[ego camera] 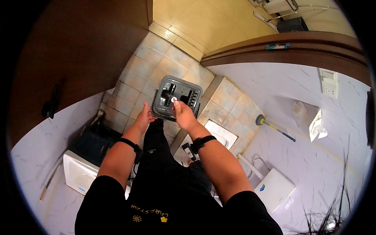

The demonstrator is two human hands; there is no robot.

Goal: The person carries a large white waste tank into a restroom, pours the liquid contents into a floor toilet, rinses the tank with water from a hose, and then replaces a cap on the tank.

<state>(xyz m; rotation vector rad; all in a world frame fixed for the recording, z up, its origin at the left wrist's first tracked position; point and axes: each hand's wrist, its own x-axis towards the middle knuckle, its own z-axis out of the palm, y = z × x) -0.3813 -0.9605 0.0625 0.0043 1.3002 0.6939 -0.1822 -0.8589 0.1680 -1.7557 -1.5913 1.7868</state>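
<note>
In front of me is a square grey plastic container (192, 85) with rounded corners. Dark moulded parts fill its inside, and a black lattice edge shows around its lower side. My right hand (184, 115) is over its near right part, thumb and finger pinched on a small white round piece (174, 99). Whether that piece is joined to the container cannot be told. At the near left corner, my left hand (143, 119) has its thumb raised and fingers apart, with fingertips at the lattice edge. What bears the container's weight is hidden.
Right of the container rises a tiled step (218, 100) with a white squat toilet pan (218, 130). A long-handled round-headed tool (276, 128) leans by the wall near a white cistern (274, 189). A brown door (79, 53) stands left, above a white basin (79, 173).
</note>
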